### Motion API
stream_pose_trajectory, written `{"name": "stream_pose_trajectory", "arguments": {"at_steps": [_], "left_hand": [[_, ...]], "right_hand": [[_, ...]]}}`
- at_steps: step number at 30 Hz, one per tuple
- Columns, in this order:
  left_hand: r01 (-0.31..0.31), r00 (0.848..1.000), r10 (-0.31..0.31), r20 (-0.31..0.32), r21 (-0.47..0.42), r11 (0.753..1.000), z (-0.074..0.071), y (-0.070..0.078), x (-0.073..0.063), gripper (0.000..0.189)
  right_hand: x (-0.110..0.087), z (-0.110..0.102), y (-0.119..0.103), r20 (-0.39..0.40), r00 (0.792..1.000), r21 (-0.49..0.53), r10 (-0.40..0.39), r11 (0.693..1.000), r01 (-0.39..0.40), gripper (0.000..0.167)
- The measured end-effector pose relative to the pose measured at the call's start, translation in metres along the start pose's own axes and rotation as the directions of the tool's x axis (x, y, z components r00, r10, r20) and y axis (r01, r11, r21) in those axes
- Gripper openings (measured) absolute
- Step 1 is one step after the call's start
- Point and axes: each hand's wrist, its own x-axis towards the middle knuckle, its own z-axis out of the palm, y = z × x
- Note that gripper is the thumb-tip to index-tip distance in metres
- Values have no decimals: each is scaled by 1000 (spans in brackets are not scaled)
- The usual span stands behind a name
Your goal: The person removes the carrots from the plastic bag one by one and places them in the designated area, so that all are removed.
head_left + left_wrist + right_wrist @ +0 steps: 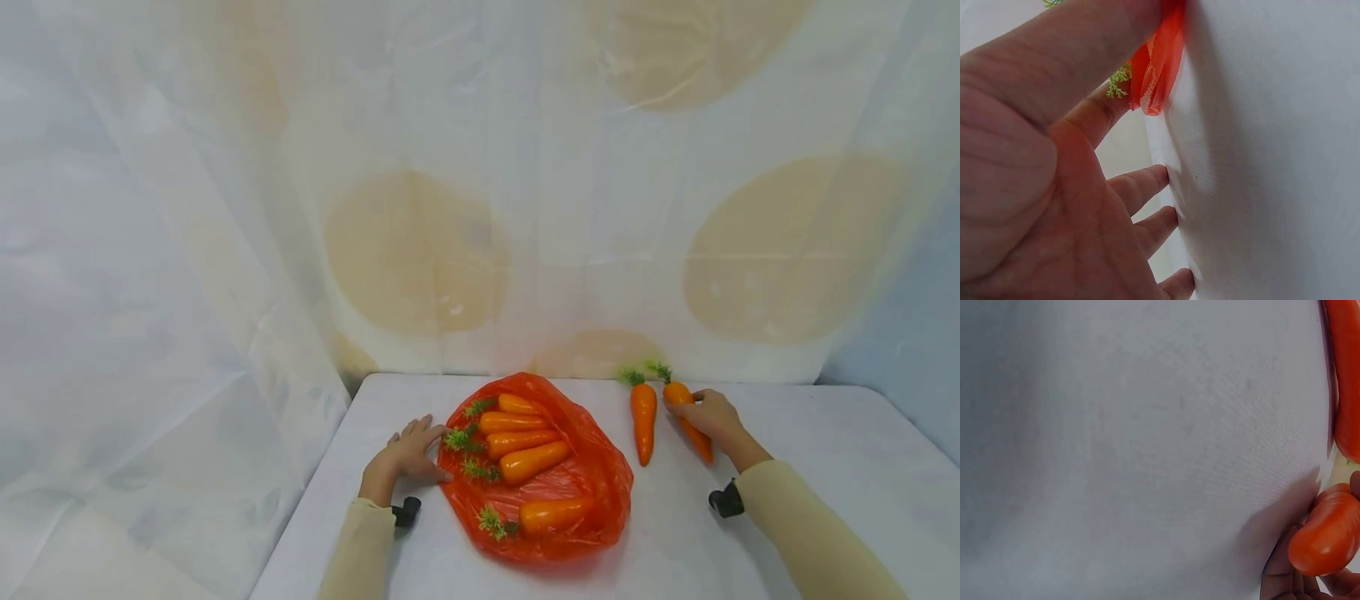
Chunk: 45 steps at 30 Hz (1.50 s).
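A red plastic bag [540,487] lies spread on the table, its mouth toward the left. Several orange carrots [536,461] with green tops rest in it, most in a row and one lower down. My left hand [408,452] is at the bag's left edge, thumb and index finger spread apart at the rim. In the left wrist view the other fingertips [1160,175] touch the table. To the right of the bag, my right hand [716,417] grips a carrot [677,393] around its middle; its rounded body [1325,547] shows between the fingers in the right wrist view.
Another carrot [643,417] lies between the bag and my right hand, its tip toward me. The white table [825,467] ends at a pale curtain [600,250] with tan round patches behind it. More white sheeting [150,375] hangs on the left.
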Motion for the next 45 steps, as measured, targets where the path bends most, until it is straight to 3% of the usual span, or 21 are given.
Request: {"name": "stream_pose_trajectory", "arguments": {"at_steps": [9, 25, 39, 45], "left_hand": [[-12, 1000, 12, 6, -2, 1000, 1, -1, 0, 75], [-14, 1000, 14, -12, 1, 1000, 1, -1, 1, 75], [1, 1000, -1, -7, -7, 1000, 1, 0, -1, 75], [2, 1000, -2, -3, -11, 1000, 1, 1, -1, 75]], "right_hand": [[-2, -1, 3, 43, 999, -22, 8, 1000, -7, 80], [-1, 0, -7, 24, 999, -10, 41, 999, -41, 79], [1, 0, -7, 28, 1000, -6, 13, 1000, -13, 81], [-2, -4, -8, 79, 997, -31, -15, 999, 17, 81]]}}
